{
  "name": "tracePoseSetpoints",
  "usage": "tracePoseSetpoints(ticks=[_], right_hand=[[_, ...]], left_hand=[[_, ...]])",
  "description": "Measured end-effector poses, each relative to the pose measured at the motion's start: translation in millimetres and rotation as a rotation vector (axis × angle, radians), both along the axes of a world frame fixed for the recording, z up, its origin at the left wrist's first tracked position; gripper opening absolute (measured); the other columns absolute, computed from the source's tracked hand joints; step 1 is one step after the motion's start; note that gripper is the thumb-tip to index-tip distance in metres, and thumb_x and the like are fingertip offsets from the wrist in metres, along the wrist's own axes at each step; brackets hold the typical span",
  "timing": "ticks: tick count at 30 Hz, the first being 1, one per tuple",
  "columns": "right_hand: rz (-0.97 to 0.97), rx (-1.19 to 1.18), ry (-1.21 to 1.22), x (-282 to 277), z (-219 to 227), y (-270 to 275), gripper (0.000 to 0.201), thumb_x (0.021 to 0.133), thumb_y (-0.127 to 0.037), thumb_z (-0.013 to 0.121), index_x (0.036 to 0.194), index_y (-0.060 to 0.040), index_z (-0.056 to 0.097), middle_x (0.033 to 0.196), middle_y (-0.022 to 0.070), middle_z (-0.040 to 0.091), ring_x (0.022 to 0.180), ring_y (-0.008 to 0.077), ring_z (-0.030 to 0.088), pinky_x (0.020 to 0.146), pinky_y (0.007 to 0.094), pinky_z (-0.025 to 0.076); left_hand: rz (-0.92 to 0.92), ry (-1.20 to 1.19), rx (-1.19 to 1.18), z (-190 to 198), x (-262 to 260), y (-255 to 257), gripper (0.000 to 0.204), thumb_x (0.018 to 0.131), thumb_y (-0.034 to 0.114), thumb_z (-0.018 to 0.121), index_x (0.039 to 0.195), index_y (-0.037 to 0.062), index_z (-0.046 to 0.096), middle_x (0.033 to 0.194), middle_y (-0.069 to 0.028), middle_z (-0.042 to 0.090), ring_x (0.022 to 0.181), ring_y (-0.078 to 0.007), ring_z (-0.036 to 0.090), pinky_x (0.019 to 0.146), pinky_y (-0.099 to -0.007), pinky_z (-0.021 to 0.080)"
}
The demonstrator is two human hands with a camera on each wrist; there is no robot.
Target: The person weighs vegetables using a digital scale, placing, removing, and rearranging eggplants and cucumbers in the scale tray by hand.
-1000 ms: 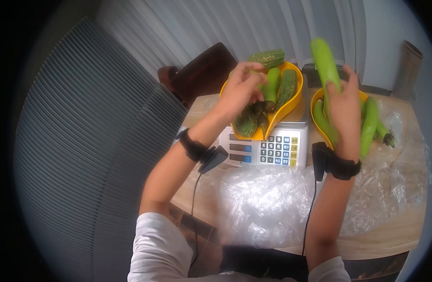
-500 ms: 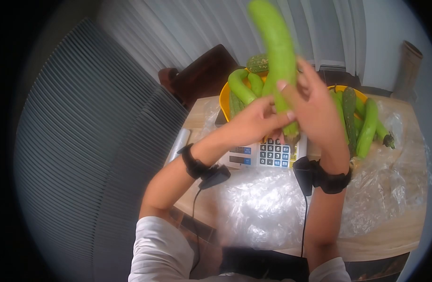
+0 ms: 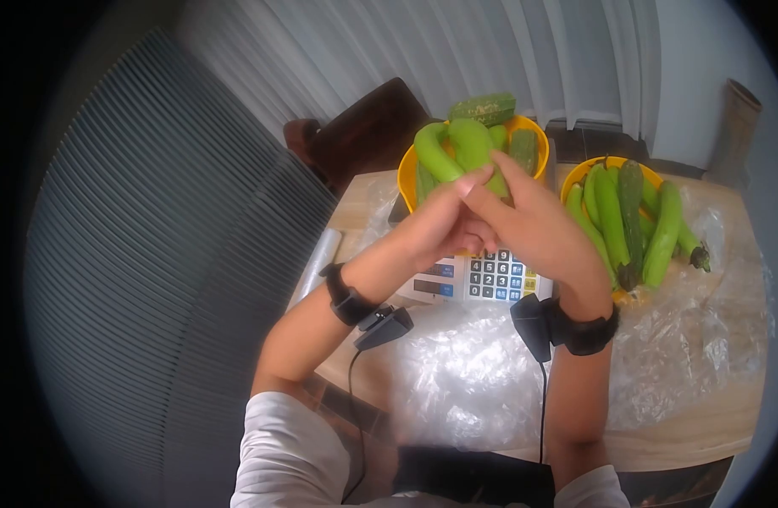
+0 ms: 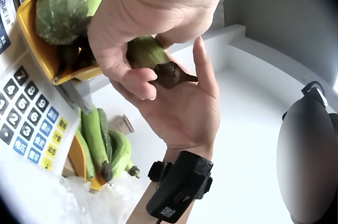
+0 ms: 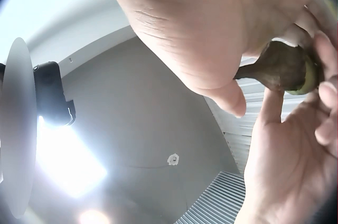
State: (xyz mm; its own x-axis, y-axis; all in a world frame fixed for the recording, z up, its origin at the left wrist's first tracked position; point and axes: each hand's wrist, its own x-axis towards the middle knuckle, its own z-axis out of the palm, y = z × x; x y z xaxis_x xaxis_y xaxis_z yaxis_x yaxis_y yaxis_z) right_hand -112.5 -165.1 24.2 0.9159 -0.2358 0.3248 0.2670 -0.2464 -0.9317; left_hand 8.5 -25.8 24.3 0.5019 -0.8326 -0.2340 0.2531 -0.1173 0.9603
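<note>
Above the left yellow basket (image 3: 541,140), both hands meet around the stem end of a long light-green eggplant (image 3: 471,146). The left hand (image 3: 441,218) has its fingers curled round it from the left. From the right, the right hand (image 3: 537,227) holds it too, thumb lying over the left hand; its fingertips are partly hidden. In the left wrist view the brown stem cap (image 4: 171,74) sticks out between the two hands. The right wrist view shows the same cap (image 5: 282,66) close up. Another curved green eggplant (image 3: 433,152) lies in the left basket.
The left basket stands on a white scale (image 3: 533,288) with a keypad. A ridged dark-green gourd (image 3: 484,108) lies at its back. To the right is another yellow basket (image 3: 651,176) with several green vegetables. Clear plastic (image 3: 473,372) covers the table front.
The right hand has moved left from the right basket with an eggplant, and the left hand has joined it. The eggplant, raised high half a second ago, is now lower over the left basket.
</note>
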Motion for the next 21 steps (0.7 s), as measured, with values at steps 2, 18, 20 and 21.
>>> tracePoseSetpoints(ticks=[2,18,20,21], right_hand=[[0.040,0.006,0.017,-2,-1,2,0.078,0.098,-0.047,0.058,0.141,0.0167,0.043,0.108,0.0323,0.069,0.101,0.0438,0.069,0.091,0.0437,0.053],[-0.317,-0.230,-0.002,-15,-18,-37,0.046,0.100,-0.036,0.058,0.120,0.0058,0.064,0.103,0.0288,0.070,0.097,0.0431,0.067,0.086,0.0481,0.051],[-0.525,-0.321,-0.009,-10,-33,-56,0.044,0.100,-0.034,0.059,0.120,0.0050,0.064,0.106,0.0300,0.069,0.099,0.0444,0.066,0.088,0.0494,0.051],[-0.651,-0.401,-0.004,-5,-49,-73,0.042,0.099,-0.032,0.059,0.119,0.0049,0.064,0.109,0.0308,0.068,0.102,0.0449,0.065,0.090,0.0501,0.050]], left_hand=[[-0.021,-0.053,0.080,1,3,3,0.053,0.105,0.053,0.044,0.108,0.0029,0.062,0.084,-0.0117,0.071,0.070,-0.0162,0.071,0.052,-0.0220,0.049],[0.116,-0.414,0.441,22,-13,16,0.071,0.104,0.056,0.045,0.073,-0.0029,0.069,0.060,-0.0132,0.068,0.038,-0.0161,0.055,0.042,-0.0248,0.041],[0.162,-0.503,0.481,33,-20,19,0.071,0.104,0.057,0.045,0.077,-0.0044,0.070,0.060,-0.0138,0.068,0.040,-0.0168,0.056,0.044,-0.0264,0.044],[0.161,-0.503,0.481,38,-25,22,0.071,0.104,0.057,0.045,0.077,-0.0044,0.070,0.060,-0.0138,0.068,0.040,-0.0168,0.056,0.044,-0.0264,0.044]])
